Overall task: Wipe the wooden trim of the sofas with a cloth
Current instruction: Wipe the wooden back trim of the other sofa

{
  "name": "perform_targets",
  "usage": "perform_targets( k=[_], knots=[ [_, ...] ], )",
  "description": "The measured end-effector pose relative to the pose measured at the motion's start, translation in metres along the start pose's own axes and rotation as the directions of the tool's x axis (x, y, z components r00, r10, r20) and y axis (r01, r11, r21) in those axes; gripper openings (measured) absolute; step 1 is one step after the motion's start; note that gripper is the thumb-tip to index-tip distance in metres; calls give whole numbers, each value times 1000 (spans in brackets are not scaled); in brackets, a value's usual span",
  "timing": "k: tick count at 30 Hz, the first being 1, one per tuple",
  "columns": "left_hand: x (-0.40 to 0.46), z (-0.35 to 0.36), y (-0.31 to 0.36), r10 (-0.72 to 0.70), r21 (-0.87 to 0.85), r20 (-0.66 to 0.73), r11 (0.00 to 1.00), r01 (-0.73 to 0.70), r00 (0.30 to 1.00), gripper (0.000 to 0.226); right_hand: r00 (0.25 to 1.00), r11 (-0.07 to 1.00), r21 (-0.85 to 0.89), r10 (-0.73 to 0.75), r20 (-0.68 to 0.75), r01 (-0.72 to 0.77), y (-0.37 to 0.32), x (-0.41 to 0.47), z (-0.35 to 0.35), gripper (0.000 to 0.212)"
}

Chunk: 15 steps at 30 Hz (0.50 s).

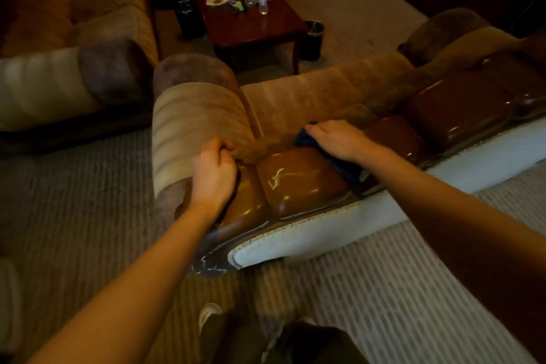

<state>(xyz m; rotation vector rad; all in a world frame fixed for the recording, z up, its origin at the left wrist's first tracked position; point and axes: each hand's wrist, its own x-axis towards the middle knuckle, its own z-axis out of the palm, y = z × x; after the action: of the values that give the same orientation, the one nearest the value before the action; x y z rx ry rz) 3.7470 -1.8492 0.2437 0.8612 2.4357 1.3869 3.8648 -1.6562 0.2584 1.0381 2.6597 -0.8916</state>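
Your right hand (335, 139) has its fingers curled down over the dark blue cloth (339, 164), pressing it onto the glossy brown wooden trim (298, 180) that caps the back of the beige upholstered sofa (310, 94). Most of the cloth is bunched under your palm, with a tail trailing back beneath your wrist. Your left hand (214, 174) is clenched on the fabric where the striped rolled sofa arm (192, 127) meets the trim; exactly what the fingertips pinch is hidden, but the grip looks like it is pulling upholstery away from the wood.

Keep that left-hand pull steady so the seam beside the corner panel stays exposed. Flatten your right fingers a little to spread the cloth, since a bunched wad probably touches only the crown of each rounded panel. Work the cloth into the grooves between panels, where dust likely collects, and follow the curve down to the pale piped edge (325, 224) at the back. The shiny streaks on the nearest panel suggest this section merits a slow pass. The panels further along to your right look not yet reached, so move panel by panel in that direction, watching that the loose tail does not drag across the sofa fabric.
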Motion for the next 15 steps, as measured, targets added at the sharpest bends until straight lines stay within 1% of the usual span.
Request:
perform_targets(
  k=[1, 2, 4, 5, 6, 8, 10, 11, 13, 15],
  knots=[
    [1, 0, -2, 10, -3, -5, 1000, -10, 1000, 23, 1000, 1000, 7, -7, -14, 8, -6, -3, 1, 47],
    [2, 0, -3, 16, -1, -14, 1000, -17, 1000, 23, 998, 998, 51, -39, -39, 41, -17, -8, 8, 45],
    [4, 2, -7, 34, 9, -41, 999, -34, 999, 21, 984, 980, 127, -136, -117, 151, -47, -19, 31, 41],
    [4, 2, -8, 36, 21, -50, 999, -35, 998, 20, 975, 972, 124, -184, -127, 200, -63, -20, 41, 40],
    [5, 3, -9, 34, 37, -54, 999, -32, 998, 18, 972, 971, 99, -209, -103, 219, -75, -18, 47, 40],
    [7, 4, -10, 30, 56, -59, 998, -27, 998, 19, 987, 986, 45, -160, 19, 159, -85, -3, 45, 40],
    [7, 5, -10, 30, 67, -64, 997, -26, 997, 19, 986, 993, 86, -88, 138, 77, -73, 19, 32, 41],
    [7, 5, -10, 32, 72, -62, 997, -27, 998, 19, 986, 993, 112, -48, 160, 30, -62, 24, 25, 44],
    [7, 6, -11, 36, 83, -48, 996, -32, 998, 19, 993, 992, 124, 21, 117, -36, -37, 29, 16, 45],
    [6, 7, -12, 39, 82, -37, 996, -35, 999, 18, 998, 992, 114, 54, 33, -57, -25, 17, 12, 42]
  ],
)
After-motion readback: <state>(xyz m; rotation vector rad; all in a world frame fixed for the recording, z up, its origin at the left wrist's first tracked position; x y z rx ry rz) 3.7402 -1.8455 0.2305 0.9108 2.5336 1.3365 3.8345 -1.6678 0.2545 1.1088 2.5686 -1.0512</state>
